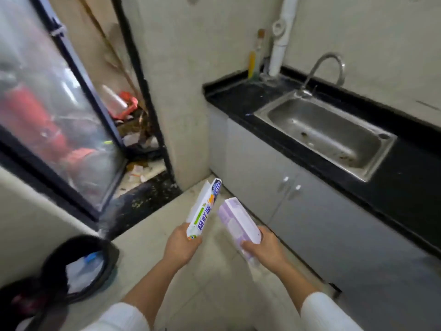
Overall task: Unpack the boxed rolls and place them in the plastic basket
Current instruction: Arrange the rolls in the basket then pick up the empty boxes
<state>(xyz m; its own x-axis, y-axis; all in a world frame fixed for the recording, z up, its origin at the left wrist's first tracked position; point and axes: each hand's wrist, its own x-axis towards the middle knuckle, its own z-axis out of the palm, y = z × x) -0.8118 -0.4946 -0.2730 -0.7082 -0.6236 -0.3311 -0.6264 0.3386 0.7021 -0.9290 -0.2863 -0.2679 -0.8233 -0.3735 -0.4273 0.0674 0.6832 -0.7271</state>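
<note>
My left hand (182, 244) grips the near end of a long white roll box (205, 210) printed with blue and green letters, its flap open at the far end. My right hand (263, 248) holds a pale purple box (238, 223) by its near end, tilted up and to the left. The two boxes point away from me over the floor, close together but apart. No plastic basket shows in view.
A steel sink (327, 132) with a tap (327, 68) sits in a black countertop (238, 96) on the right, above grey cabinet doors (298, 211). A black bin (83, 263) holding waste stands at lower left. A glass door (47, 103) and clutter lie to the left.
</note>
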